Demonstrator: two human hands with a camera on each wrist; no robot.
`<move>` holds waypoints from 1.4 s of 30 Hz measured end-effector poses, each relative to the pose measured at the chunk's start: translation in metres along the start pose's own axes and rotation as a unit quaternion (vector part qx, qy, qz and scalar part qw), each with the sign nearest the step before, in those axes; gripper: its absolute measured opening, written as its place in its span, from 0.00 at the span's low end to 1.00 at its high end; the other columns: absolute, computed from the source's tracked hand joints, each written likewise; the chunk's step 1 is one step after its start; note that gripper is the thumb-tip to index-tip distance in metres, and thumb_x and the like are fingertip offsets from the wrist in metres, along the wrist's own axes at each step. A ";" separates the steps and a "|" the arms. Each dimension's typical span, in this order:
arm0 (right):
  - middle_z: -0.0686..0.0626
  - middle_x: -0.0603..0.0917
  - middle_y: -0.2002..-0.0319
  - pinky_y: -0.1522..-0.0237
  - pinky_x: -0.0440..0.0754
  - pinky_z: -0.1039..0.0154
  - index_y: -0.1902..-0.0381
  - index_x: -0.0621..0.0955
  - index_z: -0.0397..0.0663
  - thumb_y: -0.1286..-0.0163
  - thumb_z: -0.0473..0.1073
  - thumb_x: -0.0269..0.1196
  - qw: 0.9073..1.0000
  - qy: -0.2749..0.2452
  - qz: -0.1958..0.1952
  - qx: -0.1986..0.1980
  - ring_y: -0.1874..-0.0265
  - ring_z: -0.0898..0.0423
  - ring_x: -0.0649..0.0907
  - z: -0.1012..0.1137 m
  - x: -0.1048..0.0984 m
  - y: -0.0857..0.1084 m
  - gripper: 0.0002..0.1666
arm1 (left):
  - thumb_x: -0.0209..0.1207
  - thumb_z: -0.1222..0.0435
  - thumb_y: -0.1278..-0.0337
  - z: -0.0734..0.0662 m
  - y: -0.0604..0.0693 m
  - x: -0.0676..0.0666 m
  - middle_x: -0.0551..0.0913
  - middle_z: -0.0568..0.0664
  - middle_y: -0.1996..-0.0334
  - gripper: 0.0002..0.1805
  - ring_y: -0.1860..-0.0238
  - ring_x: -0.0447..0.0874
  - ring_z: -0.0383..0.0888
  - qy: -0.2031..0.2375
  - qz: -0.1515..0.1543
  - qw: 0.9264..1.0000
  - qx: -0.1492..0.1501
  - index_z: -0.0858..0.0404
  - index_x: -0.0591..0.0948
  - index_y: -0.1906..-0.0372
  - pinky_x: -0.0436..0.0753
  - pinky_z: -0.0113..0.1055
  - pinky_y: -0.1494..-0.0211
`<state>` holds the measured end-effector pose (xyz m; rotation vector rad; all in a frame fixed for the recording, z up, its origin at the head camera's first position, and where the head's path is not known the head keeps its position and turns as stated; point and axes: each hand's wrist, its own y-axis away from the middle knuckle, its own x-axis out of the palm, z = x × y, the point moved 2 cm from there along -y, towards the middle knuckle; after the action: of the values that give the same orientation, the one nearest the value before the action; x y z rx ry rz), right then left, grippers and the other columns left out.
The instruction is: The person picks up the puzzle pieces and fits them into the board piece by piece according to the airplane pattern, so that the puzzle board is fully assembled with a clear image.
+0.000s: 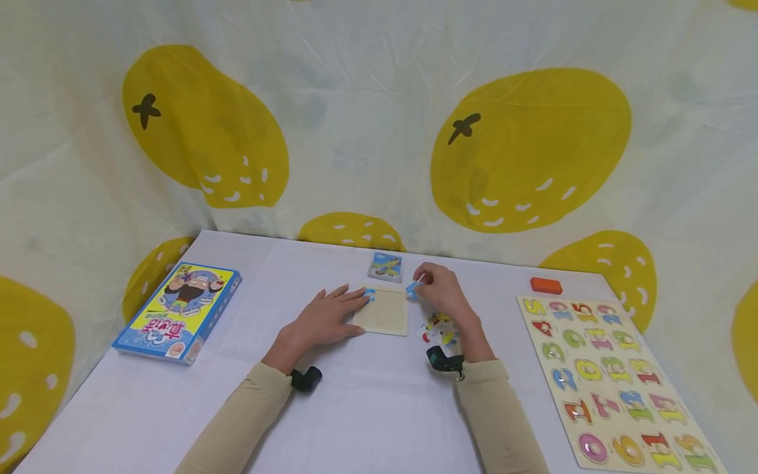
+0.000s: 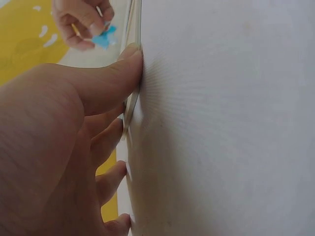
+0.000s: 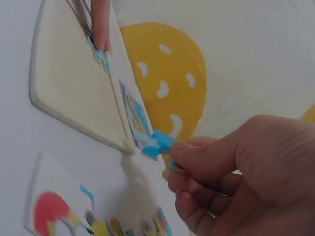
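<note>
Blue puzzle piece (image 1: 412, 290), pinched between right thumb and fingers, just beside the far right corner of the wooden tray (image 1: 381, 317); looks raised off the worktop (image 1: 367, 411). Tray lies to the piece's left; right hand (image 1: 441, 289) nearer. Piece's long axis: cannot tell. Left hand (image 1: 328, 318) lies spread, fingers fairly straight, thumb at tray edge, a fingertip touching a second blue piece (image 1: 371, 295) in the far left corner. Loose pieces (image 1: 439, 327) near right wrist.

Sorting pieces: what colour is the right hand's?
The piece is mostly blue, clearest in the right wrist view.
</note>
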<state>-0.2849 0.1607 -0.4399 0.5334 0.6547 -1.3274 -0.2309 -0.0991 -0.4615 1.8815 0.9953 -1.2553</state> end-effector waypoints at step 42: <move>0.47 0.84 0.65 0.71 0.74 0.61 0.63 0.81 0.48 0.36 0.45 0.69 0.994 0.054 -0.060 0.070 0.69 0.51 0.79 0.028 0.071 -0.003 0.10 | 0.58 0.40 0.38 0.002 -0.001 0.004 0.60 0.38 0.23 0.39 0.20 0.51 0.52 -0.007 -0.014 1.000 0.002 0.45 0.63 0.24 0.51 0.65 0.22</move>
<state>-0.2759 0.0904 -0.4697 0.6925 0.6937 -1.4730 -0.2322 -0.0994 -0.4661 1.8650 1.0159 -1.2854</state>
